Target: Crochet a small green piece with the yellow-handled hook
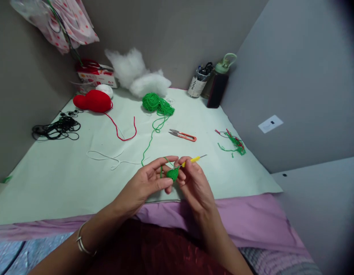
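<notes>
Between my two hands, near the table's front edge, is a small green crocheted piece [172, 174]. My left hand [150, 178] pinches it from the left, with green yarn looped over the raised index finger. A crochet hook with a yellow handle [191, 161] is gripped in my right hand [195, 181], its thin metal end at the top of the green piece. From my left hand the strand runs back to a ball of green yarn [150, 102], with loose green coils beside it. Fingers hide part of the crocheted piece.
Orange thread snips [185, 135] lie beyond my hands. Yarn scraps [237, 145] sit at right, a red yarn bundle [94, 101] and black cords [61, 128] at left. White stuffing [137, 74], a pen jar [197, 84], a phone [218, 91] and a bottle [222, 67] stand along the back.
</notes>
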`<state>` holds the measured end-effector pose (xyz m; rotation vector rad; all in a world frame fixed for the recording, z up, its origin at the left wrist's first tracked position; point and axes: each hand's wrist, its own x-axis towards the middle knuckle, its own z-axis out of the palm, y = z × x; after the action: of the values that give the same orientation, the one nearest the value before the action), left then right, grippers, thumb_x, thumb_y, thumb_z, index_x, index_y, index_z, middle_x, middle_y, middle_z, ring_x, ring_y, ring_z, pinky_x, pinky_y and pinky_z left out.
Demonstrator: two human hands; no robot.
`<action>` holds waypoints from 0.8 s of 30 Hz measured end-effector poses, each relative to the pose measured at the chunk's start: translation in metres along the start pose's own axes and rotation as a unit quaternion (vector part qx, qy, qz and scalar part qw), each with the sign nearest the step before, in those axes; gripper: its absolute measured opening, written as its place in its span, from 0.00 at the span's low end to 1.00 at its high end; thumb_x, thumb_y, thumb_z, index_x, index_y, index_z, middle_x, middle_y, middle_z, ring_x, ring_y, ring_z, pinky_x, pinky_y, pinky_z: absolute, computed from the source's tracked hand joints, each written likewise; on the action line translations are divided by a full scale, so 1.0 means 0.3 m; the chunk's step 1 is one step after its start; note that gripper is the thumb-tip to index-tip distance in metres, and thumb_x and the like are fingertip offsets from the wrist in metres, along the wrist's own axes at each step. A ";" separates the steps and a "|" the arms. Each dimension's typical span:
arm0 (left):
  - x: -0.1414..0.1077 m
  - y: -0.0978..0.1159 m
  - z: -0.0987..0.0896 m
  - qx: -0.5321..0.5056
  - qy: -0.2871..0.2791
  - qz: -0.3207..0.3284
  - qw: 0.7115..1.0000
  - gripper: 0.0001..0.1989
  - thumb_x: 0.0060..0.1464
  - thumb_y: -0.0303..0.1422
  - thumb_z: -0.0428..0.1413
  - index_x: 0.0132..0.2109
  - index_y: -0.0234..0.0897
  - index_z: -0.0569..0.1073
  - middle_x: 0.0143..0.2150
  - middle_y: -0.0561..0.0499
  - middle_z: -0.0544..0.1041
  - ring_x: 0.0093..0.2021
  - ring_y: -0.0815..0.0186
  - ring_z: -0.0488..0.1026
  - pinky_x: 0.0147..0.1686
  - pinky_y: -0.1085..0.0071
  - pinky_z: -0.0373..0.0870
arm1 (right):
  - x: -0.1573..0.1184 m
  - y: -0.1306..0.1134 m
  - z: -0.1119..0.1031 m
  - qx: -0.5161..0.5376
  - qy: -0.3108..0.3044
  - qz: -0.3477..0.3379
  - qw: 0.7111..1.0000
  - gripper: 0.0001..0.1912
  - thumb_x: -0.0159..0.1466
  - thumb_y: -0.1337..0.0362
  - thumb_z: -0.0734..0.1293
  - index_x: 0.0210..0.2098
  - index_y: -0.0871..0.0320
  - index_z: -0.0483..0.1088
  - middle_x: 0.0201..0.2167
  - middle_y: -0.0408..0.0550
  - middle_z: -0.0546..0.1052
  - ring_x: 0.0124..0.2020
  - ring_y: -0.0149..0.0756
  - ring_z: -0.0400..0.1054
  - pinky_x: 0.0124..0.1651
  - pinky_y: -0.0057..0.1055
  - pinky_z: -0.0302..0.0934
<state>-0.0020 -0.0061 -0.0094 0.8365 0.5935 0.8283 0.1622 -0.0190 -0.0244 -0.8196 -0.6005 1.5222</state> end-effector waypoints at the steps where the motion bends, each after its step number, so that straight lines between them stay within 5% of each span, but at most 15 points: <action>1: 0.001 0.000 -0.004 0.001 -0.009 0.001 1.000 0.23 0.57 0.30 0.71 0.59 0.43 0.82 0.38 0.51 0.81 0.30 0.70 0.74 0.37 0.70 0.71 | 0.004 -0.001 -0.003 0.017 -0.006 0.025 1.000 0.17 0.59 0.50 0.81 0.34 0.56 0.78 0.27 0.39 0.73 0.21 0.23 0.53 0.23 0.20 0.59; 5: 0.002 -0.004 -0.007 0.003 -0.021 0.007 1.000 0.25 0.56 0.29 0.71 0.60 0.43 0.80 0.40 0.51 0.81 0.27 0.71 0.75 0.34 0.70 0.74 | 0.012 0.009 -0.014 0.055 -0.026 0.079 0.995 0.15 0.62 0.51 0.79 0.37 0.54 0.78 0.21 0.35 0.65 0.20 0.25 0.47 0.21 0.20 0.58; 12: -0.006 -0.005 0.004 0.009 -0.018 0.011 1.000 0.24 0.58 0.30 0.70 0.60 0.44 0.80 0.43 0.50 0.81 0.41 0.63 0.81 0.49 0.64 0.78 | 0.005 0.007 -0.008 0.061 -0.049 0.085 0.993 0.16 0.63 0.49 0.78 0.36 0.55 0.76 0.16 0.31 0.61 0.18 0.24 0.50 0.22 0.20 0.59; 24: -0.014 -0.006 0.001 0.033 0.038 0.025 0.998 0.21 0.58 0.33 0.70 0.58 0.46 0.82 0.40 0.53 0.75 0.38 0.66 0.76 0.46 0.66 0.76 | -0.048 -0.018 0.014 -0.102 0.005 -0.117 0.988 0.14 0.69 0.51 0.72 0.36 0.55 0.79 0.31 0.45 0.80 0.21 0.29 0.66 0.27 0.30 0.68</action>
<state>-0.0035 -0.0104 -0.0101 0.8849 0.6725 0.8928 0.1623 -0.0320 -0.0154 -0.8785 -0.8270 1.2565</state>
